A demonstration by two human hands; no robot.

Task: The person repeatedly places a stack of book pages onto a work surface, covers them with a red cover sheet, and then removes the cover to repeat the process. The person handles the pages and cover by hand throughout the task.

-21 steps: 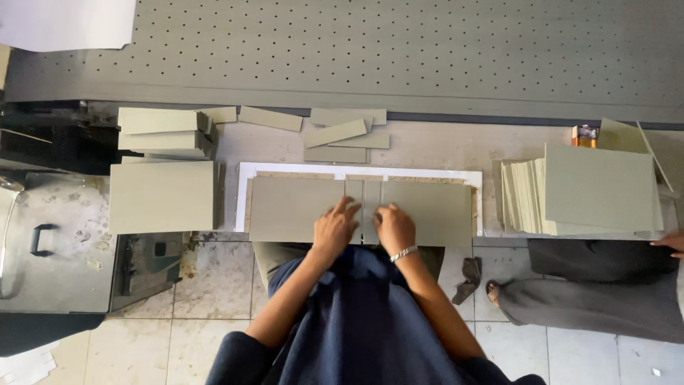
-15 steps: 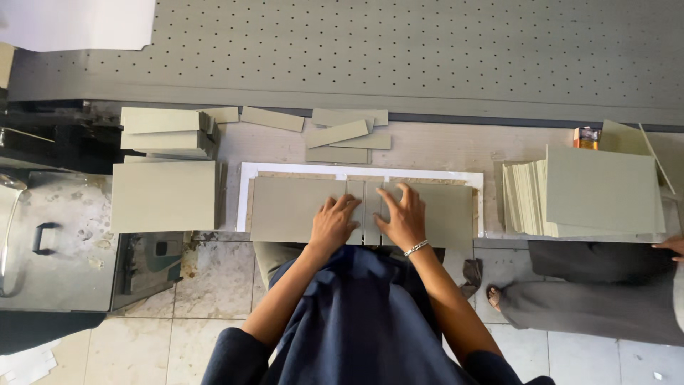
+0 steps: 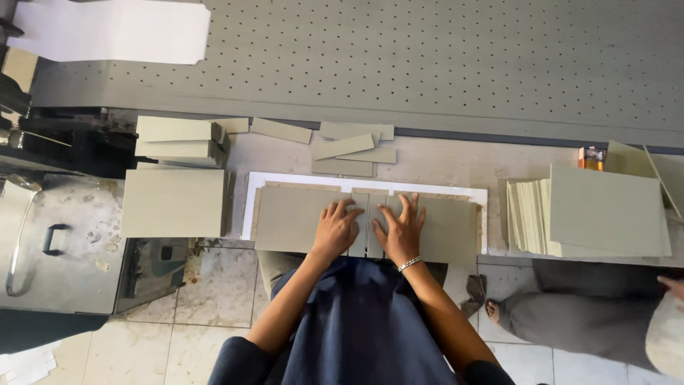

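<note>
View: you look straight down from your head at a workbench (image 3: 442,160) and your own two arms reaching forward over your dark blue clothing.

Left hand: your left hand (image 3: 336,229) lies flat, fingers spread, palm down on the left grey board (image 3: 292,217). It presses rather than grips; nothing is held in it.

Right hand: your right hand (image 3: 400,229) also lies flat and open, fingers fanned, resting across the narrow middle strip (image 3: 365,214) and the near edge of the right grey board (image 3: 449,228). A thin bracelet (image 3: 408,264) circles that wrist.

Boards under your hands: the two grey boards and the strip sit side by side on a white sheet (image 3: 249,207), whose border shows along the left, the top and the right. The set lies at the near edge of the bench, directly in front of you.

Left of you: a square stack of grey boards (image 3: 173,203) sits just beside the white sheet, with smaller stacks (image 3: 178,139) behind it.

Behind the sheet: loose grey strips (image 3: 345,148) lie scattered, some overlapping.

Right of you: a fanned pile of grey boards (image 3: 598,212) sits well apart from your hands.

Far side: a perforated grey table (image 3: 427,64) carries a white sheet of paper (image 3: 114,30) at its left corner.

Another person: a leg in grey trousers (image 3: 570,321) and a bare foot show on the tiled floor at lower right.
</note>
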